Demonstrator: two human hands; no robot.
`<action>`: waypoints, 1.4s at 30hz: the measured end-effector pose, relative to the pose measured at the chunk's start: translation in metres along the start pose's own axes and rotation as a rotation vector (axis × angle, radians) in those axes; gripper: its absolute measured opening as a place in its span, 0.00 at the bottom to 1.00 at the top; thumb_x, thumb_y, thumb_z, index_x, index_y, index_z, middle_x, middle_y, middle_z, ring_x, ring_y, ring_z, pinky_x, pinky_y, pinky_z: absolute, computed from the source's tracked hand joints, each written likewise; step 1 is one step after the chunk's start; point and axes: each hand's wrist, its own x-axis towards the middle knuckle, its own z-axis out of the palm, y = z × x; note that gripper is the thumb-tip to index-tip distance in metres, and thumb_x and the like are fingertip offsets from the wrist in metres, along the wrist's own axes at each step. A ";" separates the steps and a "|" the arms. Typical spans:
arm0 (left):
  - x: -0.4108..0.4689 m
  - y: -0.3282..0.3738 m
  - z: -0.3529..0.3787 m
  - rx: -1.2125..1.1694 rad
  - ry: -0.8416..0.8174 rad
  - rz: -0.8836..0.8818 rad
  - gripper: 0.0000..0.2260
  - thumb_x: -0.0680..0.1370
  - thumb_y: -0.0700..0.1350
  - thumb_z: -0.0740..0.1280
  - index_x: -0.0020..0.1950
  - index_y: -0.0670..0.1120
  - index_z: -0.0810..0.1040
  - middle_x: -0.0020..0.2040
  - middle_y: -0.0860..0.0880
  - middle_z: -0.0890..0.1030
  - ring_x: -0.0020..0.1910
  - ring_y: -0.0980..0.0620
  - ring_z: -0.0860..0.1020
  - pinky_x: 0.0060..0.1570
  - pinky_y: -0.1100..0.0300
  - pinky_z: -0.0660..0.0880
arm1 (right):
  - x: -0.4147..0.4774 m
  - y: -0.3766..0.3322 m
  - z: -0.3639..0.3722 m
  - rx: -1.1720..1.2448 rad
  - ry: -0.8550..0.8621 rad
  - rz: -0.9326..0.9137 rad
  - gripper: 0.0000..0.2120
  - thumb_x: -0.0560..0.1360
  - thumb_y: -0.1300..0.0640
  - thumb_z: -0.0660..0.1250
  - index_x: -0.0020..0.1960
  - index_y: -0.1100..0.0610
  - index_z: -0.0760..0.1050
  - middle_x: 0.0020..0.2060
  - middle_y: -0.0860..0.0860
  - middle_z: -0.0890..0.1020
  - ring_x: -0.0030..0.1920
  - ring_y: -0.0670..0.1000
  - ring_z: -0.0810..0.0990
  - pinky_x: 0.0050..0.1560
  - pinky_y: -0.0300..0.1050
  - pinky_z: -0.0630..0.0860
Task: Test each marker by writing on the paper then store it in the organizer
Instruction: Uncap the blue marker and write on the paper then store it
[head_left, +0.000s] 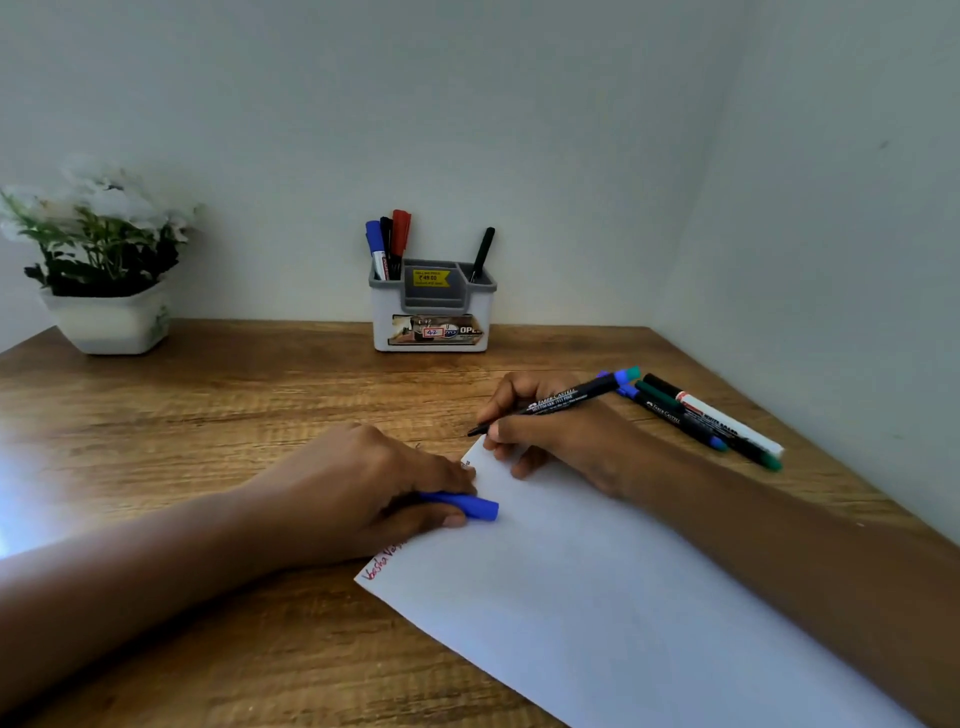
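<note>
Testing a dark-barrelled marker (558, 401): it sits pinched in the right hand (550, 441), fingers curled round the barrel. The tip points left at the far corner of the paper (597, 571), seemingly just off the edge, over the table (208, 415). Best to set the tip well onto the sheet and make a short, light stroke. The left hand (363, 483) grips the blue cap (470, 505) and rests on the paper's left edge; that pins the sheet, which is useful. Loose markers (701, 421) lie just beyond the right hand. The organizer (431, 317) stands well behind, at the wall, several markers upright inside.
</note>
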 end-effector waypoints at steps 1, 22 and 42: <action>0.000 0.000 0.000 0.002 -0.003 0.000 0.20 0.77 0.63 0.56 0.63 0.56 0.78 0.60 0.61 0.79 0.56 0.62 0.79 0.50 0.59 0.81 | 0.001 0.001 0.001 -0.029 0.007 -0.010 0.07 0.71 0.70 0.66 0.40 0.59 0.77 0.29 0.49 0.80 0.29 0.45 0.78 0.26 0.38 0.76; 0.001 0.003 -0.003 -0.027 -0.044 -0.031 0.21 0.77 0.62 0.57 0.63 0.55 0.78 0.60 0.60 0.79 0.55 0.61 0.80 0.49 0.58 0.81 | 0.003 0.003 0.001 -0.141 -0.031 -0.017 0.07 0.71 0.67 0.68 0.38 0.57 0.77 0.28 0.51 0.79 0.28 0.45 0.76 0.24 0.37 0.71; 0.001 0.004 -0.004 -0.035 -0.050 -0.035 0.22 0.76 0.63 0.56 0.62 0.55 0.78 0.60 0.60 0.80 0.54 0.61 0.81 0.48 0.58 0.81 | 0.005 0.003 0.000 -0.110 -0.016 0.025 0.04 0.71 0.67 0.67 0.40 0.60 0.77 0.27 0.51 0.79 0.27 0.44 0.76 0.25 0.36 0.72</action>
